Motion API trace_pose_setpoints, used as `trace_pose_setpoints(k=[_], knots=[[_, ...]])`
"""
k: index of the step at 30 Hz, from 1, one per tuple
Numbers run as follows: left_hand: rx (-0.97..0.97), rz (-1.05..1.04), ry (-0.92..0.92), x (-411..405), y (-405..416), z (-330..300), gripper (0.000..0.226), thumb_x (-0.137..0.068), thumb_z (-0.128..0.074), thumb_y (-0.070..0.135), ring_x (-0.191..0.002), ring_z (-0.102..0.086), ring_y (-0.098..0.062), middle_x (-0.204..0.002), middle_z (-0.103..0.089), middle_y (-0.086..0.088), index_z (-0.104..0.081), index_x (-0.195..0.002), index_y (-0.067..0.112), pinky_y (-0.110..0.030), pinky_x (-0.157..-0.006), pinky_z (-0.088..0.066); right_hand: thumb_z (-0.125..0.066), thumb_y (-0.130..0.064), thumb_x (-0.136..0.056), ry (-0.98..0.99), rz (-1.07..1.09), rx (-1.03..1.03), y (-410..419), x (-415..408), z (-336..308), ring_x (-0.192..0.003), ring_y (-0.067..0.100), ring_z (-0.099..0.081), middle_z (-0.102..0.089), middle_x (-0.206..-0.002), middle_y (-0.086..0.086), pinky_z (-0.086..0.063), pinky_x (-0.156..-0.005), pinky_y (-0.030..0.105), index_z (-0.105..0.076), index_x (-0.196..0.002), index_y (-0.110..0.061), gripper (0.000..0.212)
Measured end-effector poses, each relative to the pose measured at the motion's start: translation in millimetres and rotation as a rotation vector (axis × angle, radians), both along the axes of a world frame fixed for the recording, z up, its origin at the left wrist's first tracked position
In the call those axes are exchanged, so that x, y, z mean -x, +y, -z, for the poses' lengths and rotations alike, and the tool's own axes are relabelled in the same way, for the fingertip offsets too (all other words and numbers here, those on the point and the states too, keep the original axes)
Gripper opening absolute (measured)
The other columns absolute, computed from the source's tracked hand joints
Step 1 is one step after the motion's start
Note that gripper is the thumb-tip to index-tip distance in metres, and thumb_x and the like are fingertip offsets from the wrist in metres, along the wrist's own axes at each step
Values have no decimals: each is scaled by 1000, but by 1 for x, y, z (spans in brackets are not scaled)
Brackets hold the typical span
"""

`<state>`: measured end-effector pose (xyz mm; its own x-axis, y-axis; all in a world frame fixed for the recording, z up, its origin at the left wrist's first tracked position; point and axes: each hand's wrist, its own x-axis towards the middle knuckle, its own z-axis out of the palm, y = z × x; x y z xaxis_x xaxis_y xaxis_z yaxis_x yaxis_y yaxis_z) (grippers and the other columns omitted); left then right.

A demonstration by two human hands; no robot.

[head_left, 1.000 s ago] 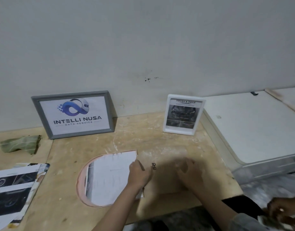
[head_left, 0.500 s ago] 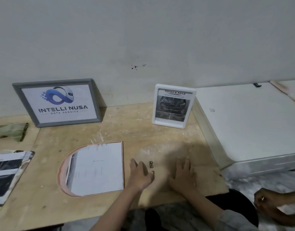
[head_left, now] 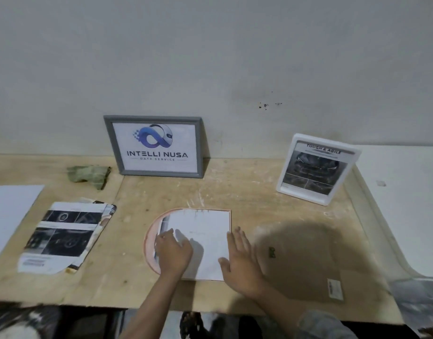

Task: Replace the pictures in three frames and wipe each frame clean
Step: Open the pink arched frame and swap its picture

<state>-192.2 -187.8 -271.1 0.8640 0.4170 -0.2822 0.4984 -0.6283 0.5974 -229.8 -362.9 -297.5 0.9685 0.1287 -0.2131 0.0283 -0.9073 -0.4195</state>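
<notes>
A pink arch-shaped frame [head_left: 150, 231] lies flat on the wooden table [head_left: 247, 196], with a white sheet of paper [head_left: 203, 231] lying on it. My left hand [head_left: 172, 253] rests on the left part of that sheet, fingers relaxed. My right hand [head_left: 240, 258] lies flat with straight fingers along the sheet's right edge. Right of it lies a brown arch-shaped backing board [head_left: 306, 260] with a small metal hanger [head_left: 271, 252]. A grey frame [head_left: 153, 146] with a logo print and a white frame [head_left: 318, 170] with a car print stand against the wall.
A stack of printed car pictures [head_left: 63, 236] lies at the left, next to a plain white sheet [head_left: 10, 211]. A crumpled green cloth [head_left: 89, 173] sits beside the grey frame. A white raised surface [head_left: 406, 204] borders the table on the right.
Both hands left the brown backing board and moved left onto the white sheet on the pink frame. The head camera swung left, so everything shifted right in view.
</notes>
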Motion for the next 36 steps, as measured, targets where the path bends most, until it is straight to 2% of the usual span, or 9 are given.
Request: trace_pose_setpoints(k=[4,7,11,14,17,23,28,33,36], knots=[[-78,76,132,-5,43,5,45,-85,-56,19,-122,-42,-37,-126,-47,-22,-50,-124,-2,-39,-100,-35,-23,-49,-96,34,-26,23,38,-2,22,-141,20,25,24,-153,4,-1,-117,47,3,-150,-14,70],[-73,142,155,-8,60,9,41,-87,-55,19,-119,-44,-36,-124,-46,-20,-49,-122,-2,-35,-96,-36,-22,-52,-94,13,-39,-20,51,-2,36,-143,34,-7,-13,-154,20,-13,-113,42,-29,-143,0,72],[-62,169,68,-13,71,18,30,-83,-57,12,-106,-48,-36,-110,-51,-21,-54,-109,-3,-36,-85,-38,-27,-50,-92,2,47,53,57,0,37,-136,33,-24,-34,-146,24,-4,-113,41,-43,-136,2,70],[84,112,-10,-17,78,18,8,-76,-55,4,-82,-50,-36,-86,-52,-18,-48,-79,3,-37,-61,-39,-39,-49,-82,-18,58,123,59,-1,46,-135,34,-29,-31,-148,21,-23,-105,50,-34,-140,-2,75],[274,69,-32,-20,83,9,17,-65,-52,10,-64,-39,-25,-66,-40,-5,-36,-68,10,-30,-50,-24,-38,-52,-83,-64,70,99,58,-1,55,-138,30,-21,-13,-156,16,-24,-107,50,-7,-150,-9,84],[438,-88,-17,-24,90,-5,22,-74,-54,-9,-64,-46,-22,-70,-50,-6,-45,-72,11,-28,-52,-31,-32,-69,-84,-176,342,-350,60,-9,21,-139,23,-20,-23,-151,8,-19,-112,40,-17,-147,-8,89],[548,-260,-72,-23,101,-19,18,-75,-50,-11,-67,-50,-24,-75,-53,-9,-50,-82,5,-27,-54,-34,-43,-36,-83,-219,408,-497,84,-39,-19,-128,29,-41,-43,-140,17,-27,-105,27,-34,-140,0,67],[573,-486,-138,-16,143,-17,19,-79,-47,-4,-72,-57,-25,-84,-60,-11,-54,-96,2,-27,-56,-42,-54,-14,-80,-252,306,-510,136,-70,-13,-105,37,-59,-62,-114,22,-51,-91,47,-52,-124,6,49],[555,-603,-148,-9,177,-14,29,-81,-48,0,-82,-60,-26,-97,-62,-13,-53,-109,7,-33,-69,-50,-54,-9,-86,-174,246,-584,177,-84,-19,-118,29,-51,-55,-124,13,-43,-100,38,-45,-134,-4,49]])
